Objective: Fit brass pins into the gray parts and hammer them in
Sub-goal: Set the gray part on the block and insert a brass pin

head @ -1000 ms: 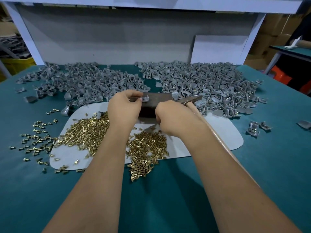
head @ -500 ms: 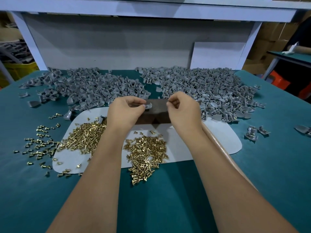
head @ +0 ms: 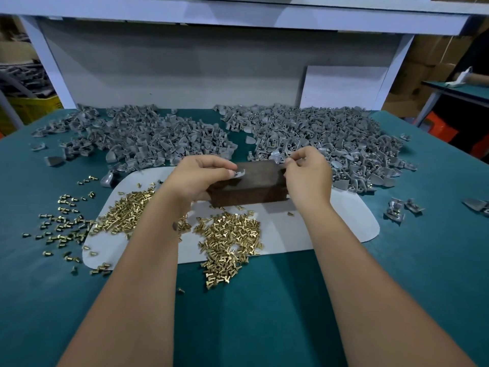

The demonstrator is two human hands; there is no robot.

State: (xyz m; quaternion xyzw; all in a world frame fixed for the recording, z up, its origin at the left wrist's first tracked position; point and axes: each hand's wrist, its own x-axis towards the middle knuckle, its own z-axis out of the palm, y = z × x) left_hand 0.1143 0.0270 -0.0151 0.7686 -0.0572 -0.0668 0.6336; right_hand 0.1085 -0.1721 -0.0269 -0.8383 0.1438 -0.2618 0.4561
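A teal-covered workbench fills the lower view. Along its far edge stands a gray back panel, framed by white uprights at the left and right far corners and topped by a white shelf. A pale rectangular board leans against the panel near the far right corner. Beyond the right edge are stacked cardboard boxes, a second teal-topped table on a gray leg, and something orange low down. Past the left edge sits a yellow bin. The light is even and soft.
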